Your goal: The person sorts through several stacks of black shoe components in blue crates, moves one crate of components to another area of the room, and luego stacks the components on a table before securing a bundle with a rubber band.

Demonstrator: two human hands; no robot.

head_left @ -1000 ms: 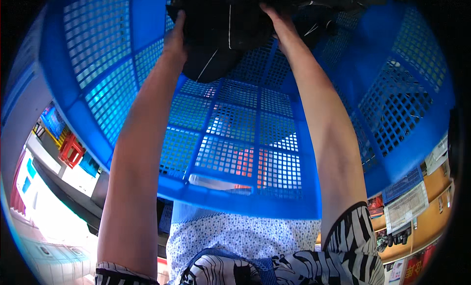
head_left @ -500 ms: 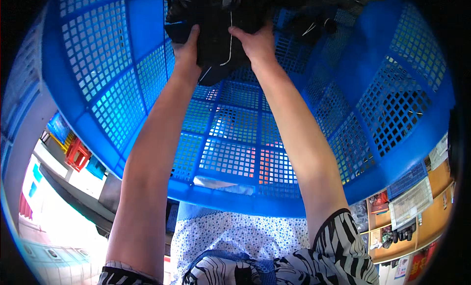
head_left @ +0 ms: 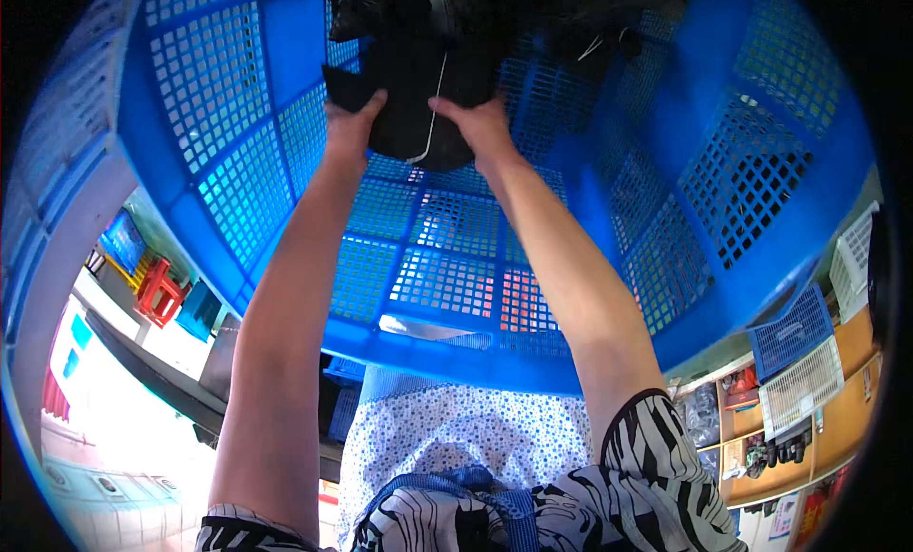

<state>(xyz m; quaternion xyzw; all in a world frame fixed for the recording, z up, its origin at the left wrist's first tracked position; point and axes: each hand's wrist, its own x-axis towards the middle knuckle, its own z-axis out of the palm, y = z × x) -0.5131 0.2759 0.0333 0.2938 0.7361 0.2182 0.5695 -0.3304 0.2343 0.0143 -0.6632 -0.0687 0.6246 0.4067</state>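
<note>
Both my hands reach into a large blue plastic basket [head_left: 204, 195] with a grid of square holes. Between them they grip a black bundle [head_left: 409, 86] with a thin white string running down it; its exact kind is too dark to tell. My left hand [head_left: 350, 129] clasps its left side, the thumb pressed on the near face. On the opposite side my right hand [head_left: 478, 132] holds on, its thumb beside the string. Fingers behind the bundle are hidden. More dark bundles [head_left: 590, 53] with white ties lie at the far side of the basket.
Right of the basket, wooden shelves [head_left: 837, 428] hold small dark items, with a white rack [head_left: 801, 388] and a blue crate [head_left: 791, 333] close by. A red stool [head_left: 164, 293] stands to the left. A dotted apron [head_left: 475, 424] covers my front below the basket rim.
Both hands have drawn the black bundle a little nearer to me and slightly left. Its near end looks more rounded now. The view of the basket has shifted slightly.
</note>
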